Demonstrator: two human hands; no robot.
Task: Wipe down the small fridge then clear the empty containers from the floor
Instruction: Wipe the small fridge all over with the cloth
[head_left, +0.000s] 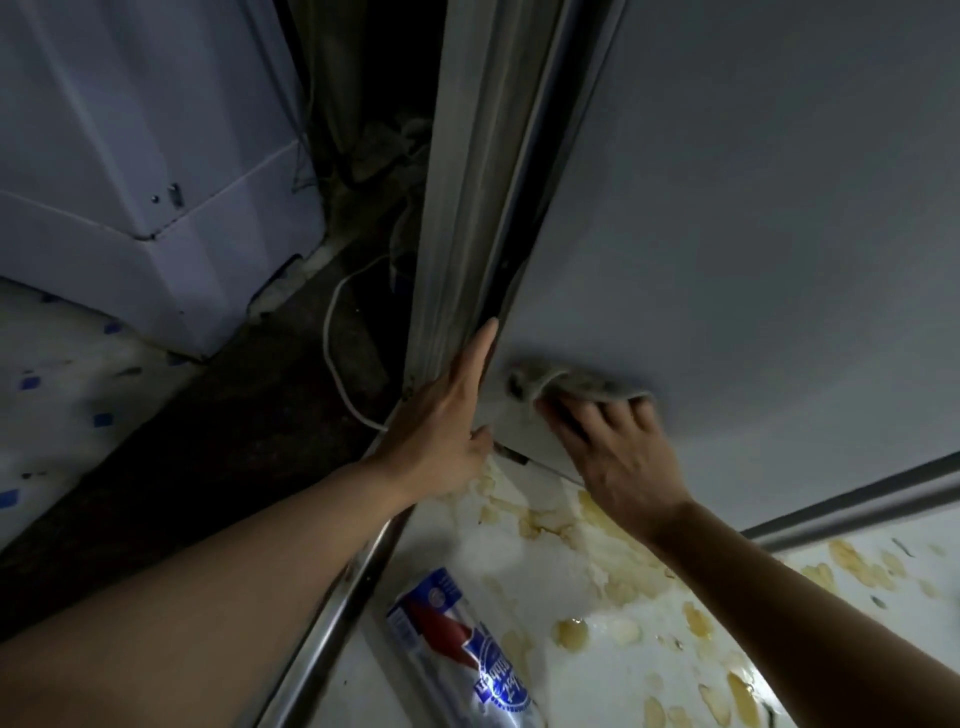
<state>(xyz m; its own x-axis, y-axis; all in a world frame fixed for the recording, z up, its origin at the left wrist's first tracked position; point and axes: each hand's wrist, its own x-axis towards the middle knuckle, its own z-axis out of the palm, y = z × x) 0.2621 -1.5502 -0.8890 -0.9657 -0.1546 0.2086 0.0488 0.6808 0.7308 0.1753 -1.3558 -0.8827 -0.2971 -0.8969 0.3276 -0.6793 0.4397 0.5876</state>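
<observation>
Far to the left of the left hand (447, 415), a white box (156, 171) is seen. The left hand is laid flat, fingers straight, against the fridge (753, 234) corner. Just right of it, a grey rag (571, 387) is pressed on the fridge by the right hand (618, 457), fingers spread. Below both hands, a can (457, 644) is lying on the stained floor (597, 587).

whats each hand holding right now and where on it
The right hand presses a grey cloth against the fridge door, fingertips on the cloth's lower edge. The left hand holds nothing; it rests flat on the door's edge.
</observation>
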